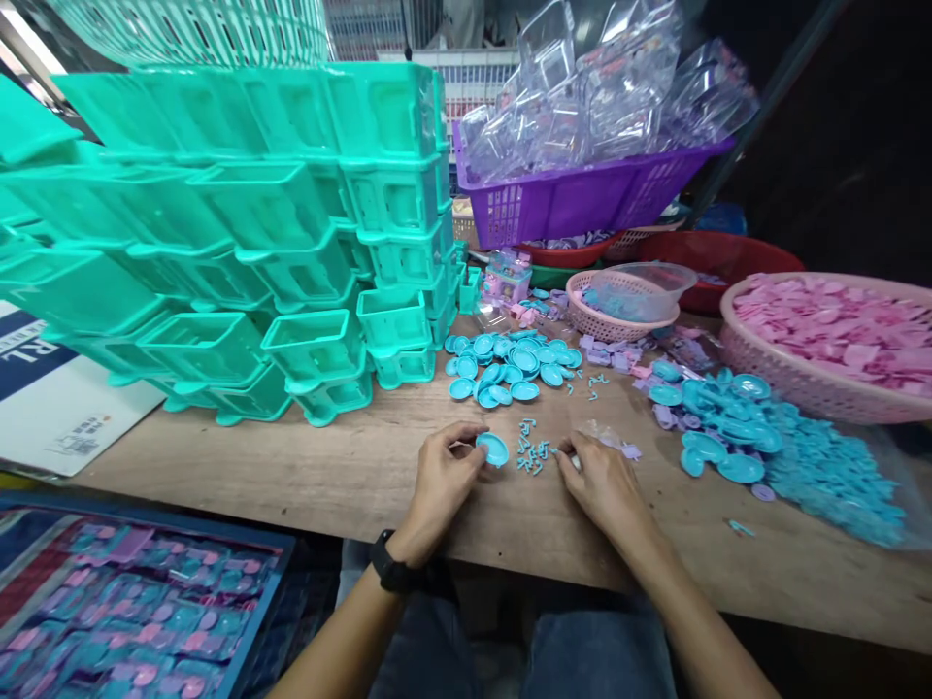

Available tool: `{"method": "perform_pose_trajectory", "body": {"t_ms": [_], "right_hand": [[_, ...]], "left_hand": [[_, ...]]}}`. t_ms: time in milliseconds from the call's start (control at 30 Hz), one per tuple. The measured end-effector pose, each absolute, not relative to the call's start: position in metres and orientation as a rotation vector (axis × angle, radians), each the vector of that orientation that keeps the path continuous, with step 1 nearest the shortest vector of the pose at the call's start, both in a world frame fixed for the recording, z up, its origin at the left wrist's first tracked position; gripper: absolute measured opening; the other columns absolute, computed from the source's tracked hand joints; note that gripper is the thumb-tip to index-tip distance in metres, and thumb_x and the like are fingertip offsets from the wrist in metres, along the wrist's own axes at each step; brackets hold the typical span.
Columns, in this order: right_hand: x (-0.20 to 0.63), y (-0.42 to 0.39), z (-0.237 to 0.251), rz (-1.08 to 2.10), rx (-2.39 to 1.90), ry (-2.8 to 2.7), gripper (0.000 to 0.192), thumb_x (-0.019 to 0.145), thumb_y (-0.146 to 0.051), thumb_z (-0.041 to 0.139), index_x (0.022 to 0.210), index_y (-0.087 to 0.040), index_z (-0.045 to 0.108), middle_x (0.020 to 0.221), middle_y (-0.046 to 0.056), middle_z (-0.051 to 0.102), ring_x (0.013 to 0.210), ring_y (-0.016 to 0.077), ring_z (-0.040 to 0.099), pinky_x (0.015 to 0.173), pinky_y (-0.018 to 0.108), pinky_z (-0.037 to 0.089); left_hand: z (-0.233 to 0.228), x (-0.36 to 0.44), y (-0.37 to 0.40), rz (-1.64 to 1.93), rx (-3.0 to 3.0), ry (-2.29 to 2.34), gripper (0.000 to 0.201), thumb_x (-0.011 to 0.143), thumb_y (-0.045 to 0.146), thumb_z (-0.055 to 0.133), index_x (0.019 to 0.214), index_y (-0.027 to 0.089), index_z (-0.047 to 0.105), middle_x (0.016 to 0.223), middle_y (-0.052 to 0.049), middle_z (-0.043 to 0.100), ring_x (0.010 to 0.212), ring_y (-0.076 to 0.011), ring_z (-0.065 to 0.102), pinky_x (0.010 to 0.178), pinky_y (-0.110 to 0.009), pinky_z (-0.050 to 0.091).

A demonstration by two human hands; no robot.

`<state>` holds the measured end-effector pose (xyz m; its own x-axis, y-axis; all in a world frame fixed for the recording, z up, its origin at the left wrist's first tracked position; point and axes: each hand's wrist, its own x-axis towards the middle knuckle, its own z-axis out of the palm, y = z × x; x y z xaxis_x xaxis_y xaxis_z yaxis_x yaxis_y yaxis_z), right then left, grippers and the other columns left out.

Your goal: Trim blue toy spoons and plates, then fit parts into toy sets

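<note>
My left hand (452, 471) pinches a shallow blue oval dish (493, 449) by its left edge, just above the table. Small blue hook-shaped pieces (534, 449) lie in a loose cluster between my hands. At the right of that cluster, my right hand (598, 478) has its fingers closed in a pinch, with the tip of a small blue hook showing at the fingertips. Something white shows by the fingers, too small to name. Beyond my hands lies a pile of similar blue dishes (514, 361), with a few hooks beside it.
Stacked green bins (313, 262) rise at left. A purple basket (568, 199) of clear plastic boxes stands behind. On the right are a pink basket (808, 379) of pink pieces and a heap of blue parts (815, 456). A blue-edged tray (269, 582) sits low at left.
</note>
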<state>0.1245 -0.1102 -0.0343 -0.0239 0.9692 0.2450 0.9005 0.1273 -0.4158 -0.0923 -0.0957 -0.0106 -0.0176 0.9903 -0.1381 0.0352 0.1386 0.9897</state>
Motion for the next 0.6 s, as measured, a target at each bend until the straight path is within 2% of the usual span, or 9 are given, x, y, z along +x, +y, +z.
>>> {"method": "perform_pose_trajectory", "body": {"t_ms": [133, 233, 400, 600], "right_hand": [[0.127, -0.111, -0.028, 0.277, -1.707, -1.843, 0.023, 0.081, -0.029, 0.056, 0.093, -0.02, 0.073, 0.08, 0.008, 0.076, 0.074, 0.0239, 0.072, 0.068, 0.033, 0.052], [0.128, -0.119, -0.025, 0.406, -1.634, -1.591, 0.03, 0.079, -0.042, 0.059, 0.09, -0.022, 0.078, 0.082, 0.008, 0.078, 0.074, 0.0242, 0.071, 0.069, 0.034, 0.054], [0.116, -0.137, -0.02, 0.647, -1.576, -1.259, 0.029, 0.071, -0.048, 0.071, 0.078, -0.02, 0.076, 0.075, 0.007, 0.075, 0.068, 0.0212, 0.069, 0.063, 0.031, 0.054], [0.089, -0.158, -0.01, 0.68, -1.449, -1.351, 0.022, 0.081, -0.042, 0.07, 0.084, -0.021, 0.076, 0.079, 0.005, 0.075, 0.074, 0.0195, 0.068, 0.07, 0.03, 0.055]], "left_hand": [[-0.011, -0.096, -0.11, 1.09, 0.897, 1.311, 0.011, 0.064, 0.018, 0.07, 0.075, 0.015, 0.068, 0.062, 0.0, 0.068, 0.049, -0.0141, 0.064, 0.048, -0.021, 0.049], [-0.011, -0.095, -0.115, 1.085, 0.874, 1.285, 0.008, 0.063, 0.018, 0.072, 0.067, 0.015, 0.065, 0.056, 0.002, 0.064, 0.046, -0.0117, 0.06, 0.045, -0.019, 0.046], [-0.012, -0.086, -0.12, 1.067, 0.88, 1.259, 0.011, 0.061, 0.015, 0.071, 0.068, 0.017, 0.063, 0.053, 0.004, 0.06, 0.047, -0.0123, 0.06, 0.047, -0.02, 0.046], [-0.007, -0.078, -0.125, 1.018, 0.982, 1.248, 0.005, 0.069, 0.016, 0.068, 0.074, 0.015, 0.07, 0.067, -0.001, 0.07, 0.058, -0.0123, 0.063, 0.054, -0.02, 0.047]]}}
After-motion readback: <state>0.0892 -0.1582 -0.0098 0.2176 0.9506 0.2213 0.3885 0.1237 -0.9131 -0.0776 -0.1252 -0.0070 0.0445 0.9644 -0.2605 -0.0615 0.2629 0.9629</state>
